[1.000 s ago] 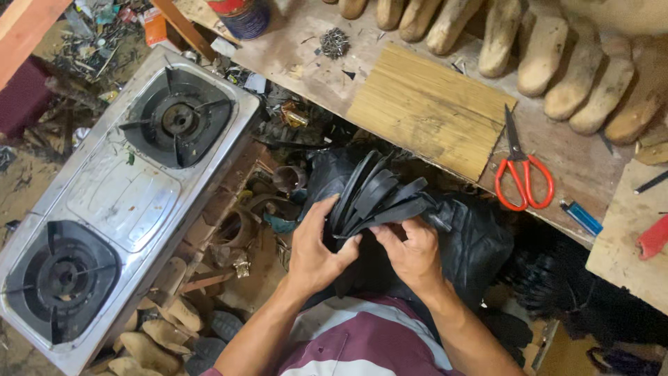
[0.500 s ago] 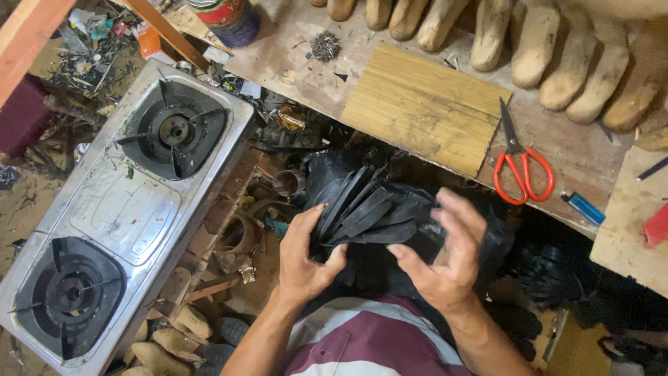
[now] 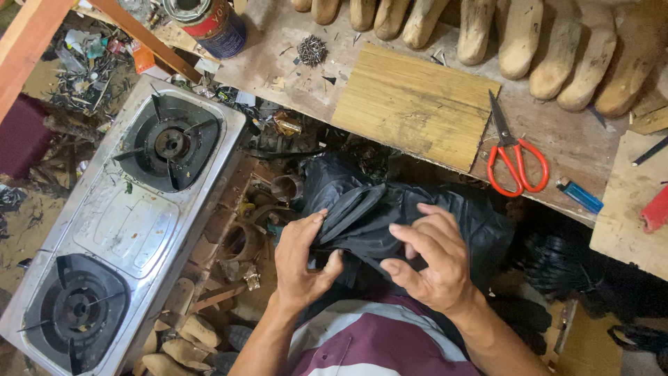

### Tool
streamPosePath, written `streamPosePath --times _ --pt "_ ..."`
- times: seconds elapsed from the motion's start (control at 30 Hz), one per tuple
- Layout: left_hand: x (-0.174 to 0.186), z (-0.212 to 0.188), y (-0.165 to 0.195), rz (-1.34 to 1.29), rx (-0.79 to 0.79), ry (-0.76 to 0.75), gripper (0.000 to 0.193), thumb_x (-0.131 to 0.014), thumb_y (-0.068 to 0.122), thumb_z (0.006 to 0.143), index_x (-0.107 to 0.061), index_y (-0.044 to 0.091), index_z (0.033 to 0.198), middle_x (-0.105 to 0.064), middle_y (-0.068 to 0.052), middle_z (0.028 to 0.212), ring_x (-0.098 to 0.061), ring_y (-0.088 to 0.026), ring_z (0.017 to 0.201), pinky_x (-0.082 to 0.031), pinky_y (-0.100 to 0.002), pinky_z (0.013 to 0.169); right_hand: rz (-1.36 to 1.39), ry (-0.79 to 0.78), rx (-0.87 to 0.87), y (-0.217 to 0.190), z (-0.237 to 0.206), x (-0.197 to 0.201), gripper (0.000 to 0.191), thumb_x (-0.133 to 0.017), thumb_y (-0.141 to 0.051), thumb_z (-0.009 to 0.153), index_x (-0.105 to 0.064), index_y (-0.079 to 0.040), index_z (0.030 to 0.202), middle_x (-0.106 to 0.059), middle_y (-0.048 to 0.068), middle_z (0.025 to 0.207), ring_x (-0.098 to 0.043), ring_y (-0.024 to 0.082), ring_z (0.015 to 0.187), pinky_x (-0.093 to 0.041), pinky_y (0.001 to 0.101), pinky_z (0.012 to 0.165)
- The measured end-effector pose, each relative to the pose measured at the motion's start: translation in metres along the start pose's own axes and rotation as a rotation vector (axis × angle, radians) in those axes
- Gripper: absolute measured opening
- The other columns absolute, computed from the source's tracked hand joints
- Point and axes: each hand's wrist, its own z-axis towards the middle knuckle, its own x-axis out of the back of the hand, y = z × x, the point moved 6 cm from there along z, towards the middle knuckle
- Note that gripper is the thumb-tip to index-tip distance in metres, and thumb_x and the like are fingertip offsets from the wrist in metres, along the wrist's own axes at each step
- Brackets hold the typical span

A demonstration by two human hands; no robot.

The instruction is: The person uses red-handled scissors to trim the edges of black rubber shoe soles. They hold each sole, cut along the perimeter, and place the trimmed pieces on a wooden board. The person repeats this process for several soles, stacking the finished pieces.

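My left hand (image 3: 300, 259) grips the near end of a stack of flat black rubber pieces (image 3: 351, 209), thumb on top. The stack rests on a black plastic bag (image 3: 480, 223) in my lap. Just right of the stack, my right hand (image 3: 430, 259) hovers with fingers spread and curled, its fingertips touching the black bag and pieces without clasping them.
A two-burner gas stove (image 3: 125, 223) lies to the left. The wooden workbench (image 3: 557, 139) ahead carries a bamboo board (image 3: 415, 104), red-handled scissors (image 3: 513, 154), a blue lighter (image 3: 579, 196), a pile of nails (image 3: 312, 50), a tin can (image 3: 209, 24) and a row of wooden shoe lasts (image 3: 515, 35).
The fanned black pieces have been gathered into a tighter stack. My right hand let go of them and opened its fingers above the bag; my left hand kept its hold.
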Motion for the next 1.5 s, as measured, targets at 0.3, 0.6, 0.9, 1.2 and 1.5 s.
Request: streamPosePath --times 0.3,0.6,0.9,1.2,1.5 --pt "-0.002 0.000 -0.002 -0.024 -0.006 -0.001 0.070 -0.081 0.000 0.068 -0.053 0.001 0.133 -0.067 -0.022 0.126 -0.068 -0.037 0.110 -0.054 -0.043 0.094 -0.049 0.054 0.029 -0.009 0.013 0.006 0.028 -0.080 -0.033 0.085 -0.072 -0.007 0.092 -0.060 0.021 0.131 -0.055 0.042 0.129 -0.046 0.0491 0.109" --pt "-0.005 0.000 -0.008 -0.081 0.026 0.007 0.072 -0.082 0.000 0.069 -0.052 0.001 0.135 -0.066 -0.022 0.127 -0.068 -0.036 0.111 -0.055 -0.043 0.097 -0.008 0.089 0.070 -0.006 0.002 0.001 0.028 -0.079 -0.032 0.089 -0.066 -0.009 0.096 -0.067 0.008 0.102 -0.066 0.031 0.102 -0.052 0.0510 0.104" --pt "-0.008 -0.001 -0.011 -0.124 0.076 -0.003 0.073 -0.081 -0.002 0.070 -0.052 0.002 0.137 -0.066 -0.022 0.129 -0.069 -0.035 0.113 -0.056 -0.041 0.099 0.161 0.057 -0.146 0.016 0.002 -0.001 0.068 -0.073 -0.035 0.095 -0.048 0.006 0.143 -0.067 0.005 0.088 -0.066 0.020 0.089 -0.053 0.0374 0.097" --pt "-0.010 -0.002 -0.019 -0.143 0.133 -0.023 0.071 -0.081 -0.001 0.071 -0.053 0.000 0.136 -0.067 -0.021 0.131 -0.069 -0.034 0.113 -0.055 -0.039 0.099 0.500 0.096 -0.297 0.030 -0.005 -0.002 0.058 -0.056 -0.039 0.110 -0.049 0.003 0.149 -0.069 0.015 0.123 -0.066 0.023 0.112 -0.049 0.0388 0.111" --pt "-0.012 -0.010 -0.032 -0.239 0.283 0.004 0.067 -0.081 0.002 0.076 -0.053 -0.002 0.138 -0.066 -0.020 0.132 -0.067 -0.030 0.119 -0.050 -0.037 0.108 0.453 0.133 -0.276 0.028 -0.011 0.002 0.052 -0.051 -0.040 0.112 -0.058 0.004 0.138 -0.058 0.019 0.143 -0.067 0.029 0.125 -0.052 0.0404 0.111"
